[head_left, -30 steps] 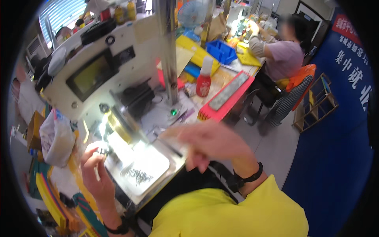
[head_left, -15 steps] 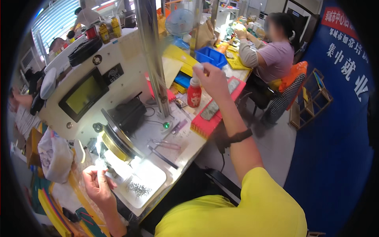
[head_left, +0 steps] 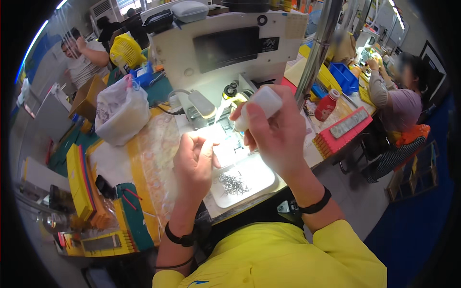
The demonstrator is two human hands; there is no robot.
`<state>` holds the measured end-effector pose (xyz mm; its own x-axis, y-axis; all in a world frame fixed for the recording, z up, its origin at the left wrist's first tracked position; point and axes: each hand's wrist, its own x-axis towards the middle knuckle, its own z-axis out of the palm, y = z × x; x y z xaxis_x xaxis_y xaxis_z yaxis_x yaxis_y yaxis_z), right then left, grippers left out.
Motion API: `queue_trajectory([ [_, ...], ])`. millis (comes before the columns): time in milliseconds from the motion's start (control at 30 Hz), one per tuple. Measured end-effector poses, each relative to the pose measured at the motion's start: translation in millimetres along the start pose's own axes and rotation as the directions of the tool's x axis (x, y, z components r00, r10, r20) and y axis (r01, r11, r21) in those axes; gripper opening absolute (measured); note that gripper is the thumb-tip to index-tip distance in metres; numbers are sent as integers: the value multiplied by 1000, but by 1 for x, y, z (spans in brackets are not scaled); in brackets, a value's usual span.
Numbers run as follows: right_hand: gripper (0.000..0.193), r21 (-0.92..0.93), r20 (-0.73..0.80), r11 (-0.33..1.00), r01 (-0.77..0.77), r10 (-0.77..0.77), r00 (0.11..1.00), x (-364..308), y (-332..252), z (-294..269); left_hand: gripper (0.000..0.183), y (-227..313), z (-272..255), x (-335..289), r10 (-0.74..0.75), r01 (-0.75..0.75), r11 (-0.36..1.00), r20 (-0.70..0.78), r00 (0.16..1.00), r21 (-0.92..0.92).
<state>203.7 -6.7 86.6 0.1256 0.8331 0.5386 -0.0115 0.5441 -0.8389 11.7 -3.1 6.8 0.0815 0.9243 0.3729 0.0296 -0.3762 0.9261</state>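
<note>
My right hand [head_left: 283, 134] grips a small white plastic bottle [head_left: 267, 102], tilted over the lit work spot with its narrower end toward my left hand. My left hand [head_left: 194, 163] is closed in a pinch under the lamp; glare hides whatever its fingertips hold. Below both hands lies a white tray [head_left: 266, 180] with a heap of small, thin metal pieces [head_left: 233, 184]. A grey lamp head [head_left: 202, 104] shines beside my left hand, and a black round machine part [head_left: 230, 90] stands behind.
A white panel with a dark screen [head_left: 225, 48] stands at the back. To the right are a metal post [head_left: 317, 53], a red bottle [head_left: 327, 104] and a pink pad stack [head_left: 348, 127]. A stuffed white plastic bag [head_left: 121, 110] sits left. Co-workers sit at both sides.
My right hand has come from beside the red bottle to my left hand, carrying the white bottle. The view has turned left; the left hand stays closed under the lamp.
</note>
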Motion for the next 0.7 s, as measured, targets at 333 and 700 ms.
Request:
queue_trajectory([
  [333,35,-207,2,974,89,-91,996,6,25,12,2,3,0,1,-4,3,999,-19,1000,-46],
  [700,37,-288,35,951,111,-106,994,6,25,13,3,2,0,0,22,-22,999,-12,1000,-30],
])
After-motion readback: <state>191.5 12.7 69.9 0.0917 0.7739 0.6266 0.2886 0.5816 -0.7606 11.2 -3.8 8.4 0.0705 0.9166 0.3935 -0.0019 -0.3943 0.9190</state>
